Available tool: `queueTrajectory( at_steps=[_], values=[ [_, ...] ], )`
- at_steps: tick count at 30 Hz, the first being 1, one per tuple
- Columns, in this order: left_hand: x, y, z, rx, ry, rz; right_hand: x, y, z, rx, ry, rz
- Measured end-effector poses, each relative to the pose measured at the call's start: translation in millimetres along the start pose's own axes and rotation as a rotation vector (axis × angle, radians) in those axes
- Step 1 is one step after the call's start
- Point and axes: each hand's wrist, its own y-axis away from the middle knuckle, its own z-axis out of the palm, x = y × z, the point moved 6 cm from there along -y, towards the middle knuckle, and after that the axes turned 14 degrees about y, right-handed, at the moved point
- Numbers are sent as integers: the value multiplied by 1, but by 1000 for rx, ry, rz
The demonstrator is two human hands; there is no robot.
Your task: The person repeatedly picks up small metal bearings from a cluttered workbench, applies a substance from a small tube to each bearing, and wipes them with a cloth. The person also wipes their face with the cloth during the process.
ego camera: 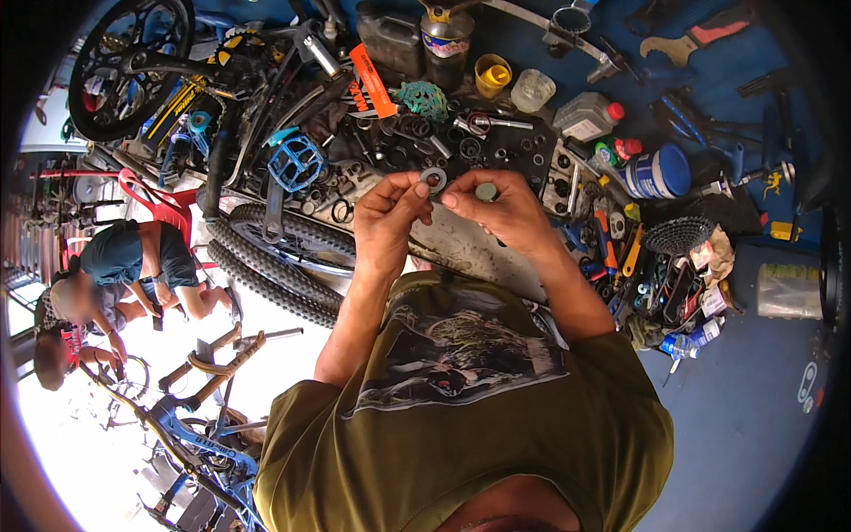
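My left hand [385, 223] pinches a small grey metal ring [441, 177], like a cartridge bearing, between thumb and fingertips. Close beside it, the thumb and bent fingers of my right hand [512, 209] come up to the ring's edge; whether they touch it I cannot tell. A round greenish disc [486, 192] is held in the right hand, against the fingers. Both hands are above the near part of a cluttered workbench [459, 234]. Past them, a dark mat [518, 154] bears rings, sockets and other small metal parts. A blue bicycle pedal [296, 163] on a crank arm [273, 216] lies to the left.
Bicycle tyres [279, 266] stand below the bench's left side. At the back are a bottle [447, 50], a yellow cup [493, 74] and a grey oil container [588, 116]. Tools and a cassette [678, 235] crowd the right. Two people [133, 266] and a blue bicycle frame [206, 442] are at left.
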Motion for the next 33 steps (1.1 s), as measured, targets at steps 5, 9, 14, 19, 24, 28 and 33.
queueTrajectory(
  at_steps=[5, 9, 14, 19, 24, 28, 33],
  values=[
    [1, 0, 1, 26, -2, 12, -3, 1, -1, 83, 112, -22],
    [5, -4, -7, 78, 38, -12, -14, 16, 9, -39, 2, -248],
    [10, -10, -17, 109, 66, 18, -3, 27, 37, -252, 584, -264],
    [18, -6, -23, 110, 2, 45, 11, 1, 26, 37, 438, -334],
    [22, 3, -27, 90, -117, 82, -9, -34, 22, 55, 2, -155],
    [27, 10, -35, 106, -160, 119, -20, -45, 33, 46, 109, -230],
    [31, 14, -37, 51, -169, 159, -14, -46, 45, 44, 192, -235]
  ],
)
